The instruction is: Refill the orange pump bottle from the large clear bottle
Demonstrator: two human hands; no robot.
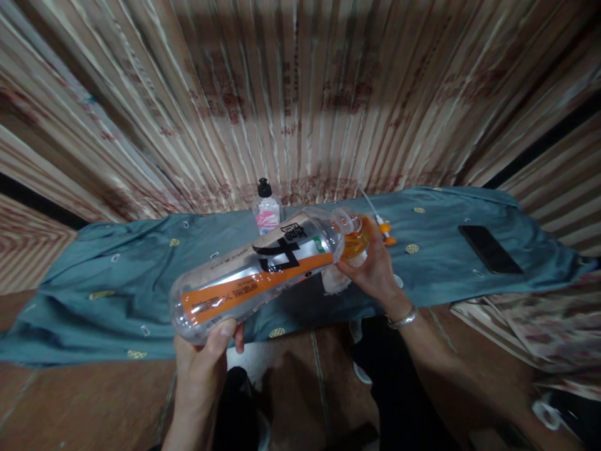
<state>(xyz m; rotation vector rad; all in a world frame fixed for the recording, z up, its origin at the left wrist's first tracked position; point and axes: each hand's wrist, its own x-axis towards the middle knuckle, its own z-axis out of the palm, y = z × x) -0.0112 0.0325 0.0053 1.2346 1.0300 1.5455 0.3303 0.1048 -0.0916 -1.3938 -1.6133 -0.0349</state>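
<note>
My left hand (204, 357) grips the base of a large clear plastic bottle (244, 275) with an orange and silver label and bold black lettering. The bottle lies tilted in the air, its neck toward the right. My right hand (375, 269), with a silver bracelet at the wrist, closes around a clear container of amber liquid (355, 245) right at that neck. Whether the neck rests on this container or goes into it, I cannot tell. Beneath it is a translucent whitish object (335, 280), partly hidden. An orange and white pump head (385, 230) with a thin tube lies just beyond my right hand.
A small clear bottle (267, 210) with a black cap and pink label stands at the back. On the right lies a black phone (489, 249). A green patterned cloth (117, 269) covers the long table, with striped curtains (291, 94) close behind it.
</note>
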